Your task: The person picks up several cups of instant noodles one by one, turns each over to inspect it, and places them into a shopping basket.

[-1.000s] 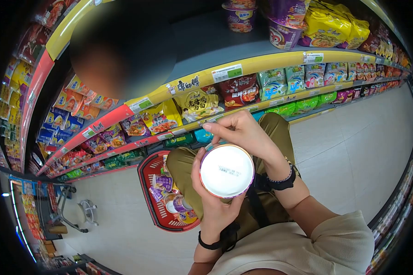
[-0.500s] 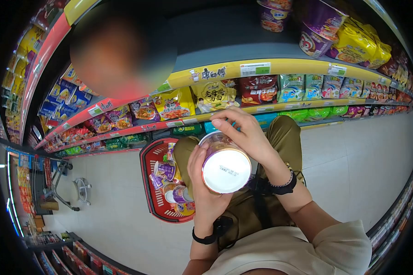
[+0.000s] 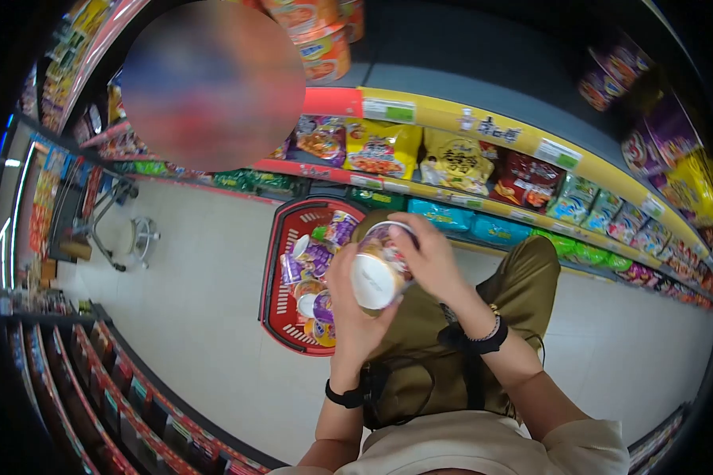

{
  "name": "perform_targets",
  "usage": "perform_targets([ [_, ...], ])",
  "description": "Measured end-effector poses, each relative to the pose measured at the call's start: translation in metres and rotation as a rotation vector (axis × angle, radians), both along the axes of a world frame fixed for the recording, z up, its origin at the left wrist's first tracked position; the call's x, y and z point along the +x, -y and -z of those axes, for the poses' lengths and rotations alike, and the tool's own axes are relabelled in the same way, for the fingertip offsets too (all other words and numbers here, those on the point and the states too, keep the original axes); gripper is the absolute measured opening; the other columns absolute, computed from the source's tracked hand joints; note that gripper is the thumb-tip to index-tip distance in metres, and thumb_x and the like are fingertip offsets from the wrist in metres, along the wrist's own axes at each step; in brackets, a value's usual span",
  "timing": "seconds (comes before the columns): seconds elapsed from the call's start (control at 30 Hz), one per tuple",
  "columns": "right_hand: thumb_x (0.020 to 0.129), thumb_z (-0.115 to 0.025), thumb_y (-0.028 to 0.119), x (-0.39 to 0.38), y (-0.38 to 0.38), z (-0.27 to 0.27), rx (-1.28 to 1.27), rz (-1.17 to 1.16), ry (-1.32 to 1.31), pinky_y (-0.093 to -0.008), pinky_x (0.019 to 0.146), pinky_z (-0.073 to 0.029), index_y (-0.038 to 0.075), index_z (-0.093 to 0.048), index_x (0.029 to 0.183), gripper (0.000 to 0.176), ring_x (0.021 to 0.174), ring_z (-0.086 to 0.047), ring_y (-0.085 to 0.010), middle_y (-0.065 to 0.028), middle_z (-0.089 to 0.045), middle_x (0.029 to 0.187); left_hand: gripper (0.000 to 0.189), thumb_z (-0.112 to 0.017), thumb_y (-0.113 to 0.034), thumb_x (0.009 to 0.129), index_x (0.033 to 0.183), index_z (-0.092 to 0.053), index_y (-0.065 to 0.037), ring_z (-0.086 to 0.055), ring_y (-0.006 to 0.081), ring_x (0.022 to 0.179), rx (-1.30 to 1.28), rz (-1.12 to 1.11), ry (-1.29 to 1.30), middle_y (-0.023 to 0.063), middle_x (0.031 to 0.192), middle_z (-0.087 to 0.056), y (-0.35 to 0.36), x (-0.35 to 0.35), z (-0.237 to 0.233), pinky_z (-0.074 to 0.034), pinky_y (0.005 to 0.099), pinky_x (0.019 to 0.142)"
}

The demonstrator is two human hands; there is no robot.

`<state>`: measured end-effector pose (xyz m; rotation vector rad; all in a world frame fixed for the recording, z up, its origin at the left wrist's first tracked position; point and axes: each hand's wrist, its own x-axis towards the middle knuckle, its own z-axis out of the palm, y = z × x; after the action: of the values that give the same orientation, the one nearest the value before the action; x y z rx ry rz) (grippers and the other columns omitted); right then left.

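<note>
A noodle cup with a white base is held between both hands, its base tilted up toward the camera. My left hand wraps round its left and lower side. My right hand holds the upper right side, fingers over the rim end. Just left of my left hand, a red basket stands on the floor with several noodle cups and packets in it.
Shelves with a yellow edge run across the front, bearing noodle bags, orange cups and purple cups. A wheeled stand is at the left. Low shelving curves along the lower left.
The view has turned, so shelves and basket sit further right. The cup has moved toward the basket's side and tilted, and my right hand now wraps it more closely.
</note>
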<state>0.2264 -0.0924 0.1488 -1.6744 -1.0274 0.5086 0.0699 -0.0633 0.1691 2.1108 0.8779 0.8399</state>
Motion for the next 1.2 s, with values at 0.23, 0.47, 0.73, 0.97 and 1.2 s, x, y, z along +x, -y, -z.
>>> perform_targets([
  [0.23,0.091,-0.061,0.029,-0.075,-0.033,0.095,-0.078,-0.332,-0.016,-0.0391,0.094,-0.045,0.001,-0.046,0.130,0.049,0.114,-0.053,-0.0377,-0.0234,-0.050,0.128,0.088,-0.081,-0.003,0.067,0.139,-0.030,0.000,-0.051,0.0254,0.116,-0.242,-0.402,-0.003,0.0163,0.131,-0.044,-0.047,-0.077,0.148,-0.046,0.0356,0.095],
  [0.47,0.089,-0.062,0.020,-0.080,-0.028,0.136,-0.113,-0.609,0.109,-0.0388,0.090,-0.048,0.000,-0.058,0.118,0.036,0.108,-0.057,-0.0332,-0.0168,-0.057,0.124,0.074,-0.070,-0.009,0.082,0.143,-0.030,0.004,-0.048,0.0293,0.122,-0.661,-0.682,0.352,0.0204,0.136,-0.045,-0.081,-0.125,0.280,-0.035,0.0360,0.106],
  [0.73,0.094,-0.057,0.011,-0.044,-0.011,0.116,0.043,-0.435,-0.452,-0.0305,0.081,-0.051,0.001,-0.063,0.113,0.022,0.094,-0.063,-0.0148,-0.0088,-0.068,0.101,0.059,-0.064,-0.009,0.085,0.137,-0.039,0.003,-0.038,0.0331,0.130,-0.467,-0.598,0.061,0.0208,0.140,-0.040,-0.081,-0.056,0.182,-0.027,0.0381,0.110],
  [0.97,0.085,-0.058,-0.001,0.103,0.026,-0.015,0.452,0.359,0.222,-0.0334,0.078,-0.049,0.002,-0.063,0.097,0.013,0.093,-0.061,-0.0260,-0.0125,-0.063,0.100,0.050,-0.063,-0.011,0.091,0.136,-0.043,-0.005,-0.037,0.0229,0.132,-0.270,-0.046,0.351,0.0126,0.139,-0.042,-0.077,0.075,0.075,-0.031,0.0344,0.108],
  [1.2,0.077,-0.067,0.006,0.258,0.034,-0.086,0.498,0.860,0.568,-0.0431,0.099,-0.038,0.002,-0.035,0.133,0.065,0.121,-0.040,-0.0384,-0.0232,-0.040,0.128,0.049,-0.061,-0.020,0.088,0.132,-0.045,-0.004,-0.034,0.0354,0.136,0.370,0.441,0.213,0.0188,0.139,-0.045,-0.028,0.227,-0.081,-0.014,0.0546,0.114],
])
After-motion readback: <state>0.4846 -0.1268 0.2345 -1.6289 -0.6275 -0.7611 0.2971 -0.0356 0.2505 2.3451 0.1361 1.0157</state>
